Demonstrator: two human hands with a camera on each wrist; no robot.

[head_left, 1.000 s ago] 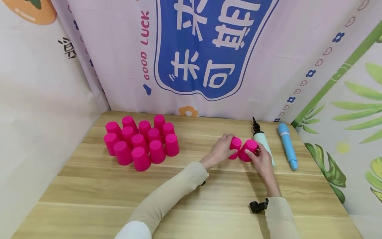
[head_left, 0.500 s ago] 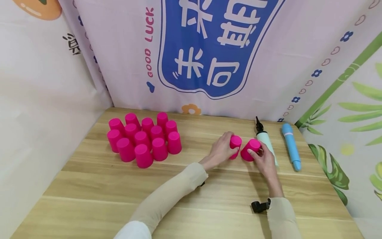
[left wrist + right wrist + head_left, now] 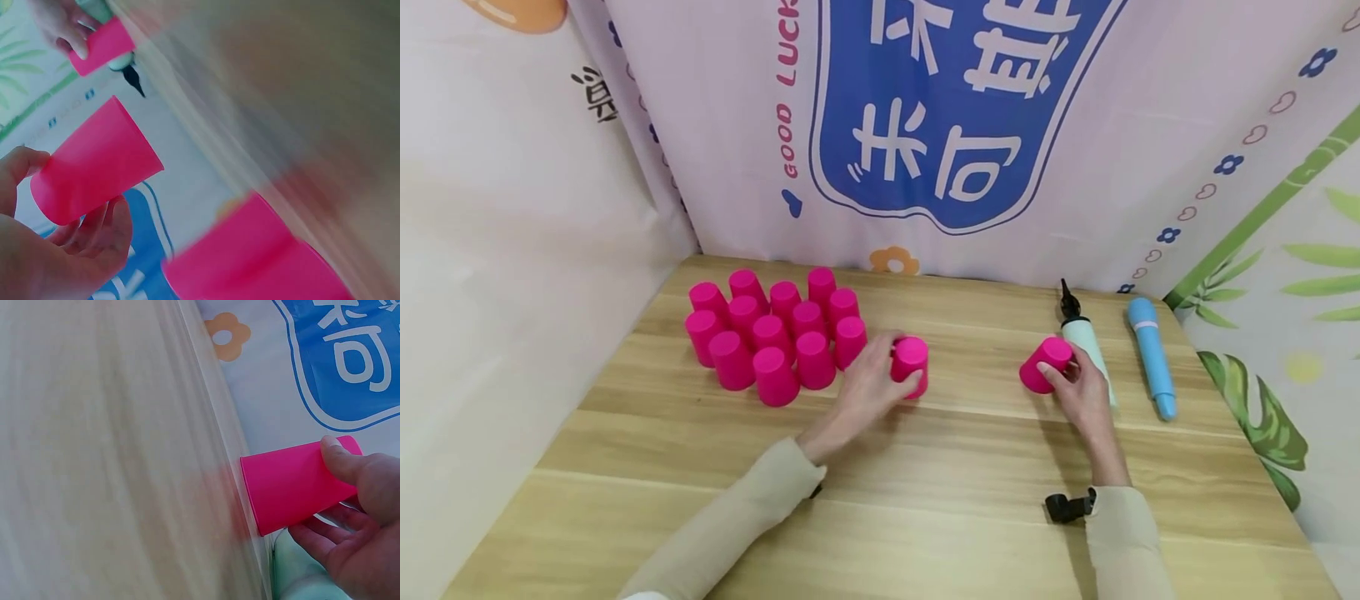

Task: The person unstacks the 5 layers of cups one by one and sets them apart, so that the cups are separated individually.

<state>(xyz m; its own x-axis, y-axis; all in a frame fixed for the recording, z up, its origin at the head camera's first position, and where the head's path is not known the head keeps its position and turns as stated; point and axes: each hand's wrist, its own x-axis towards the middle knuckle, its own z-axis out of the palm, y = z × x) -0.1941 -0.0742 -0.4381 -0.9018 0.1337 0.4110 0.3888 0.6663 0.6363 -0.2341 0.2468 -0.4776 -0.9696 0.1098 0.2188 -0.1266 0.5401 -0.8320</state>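
Between thumb and fingers, my left hand grips an upside-down pink cup, just right of a cluster of upside-down pink cups. In the left wrist view that held cup appears apart from the blurred table surface. My right hand holds a second pink cup, tilted, at the right side of the table. The right wrist view shows the thumb on one side of this cup and the fingers on the other.
A pale green hand pump with a black nozzle lies just behind the right hand. Further right lies a blue pump-like tube. Printed cloth hangs along the back edge of the wooden table.
My left hand has carried its cup left, away from the right hand's cup and up to the cluster. The right hand has shifted slightly right, still holding its cup. The head view has tilted a little.
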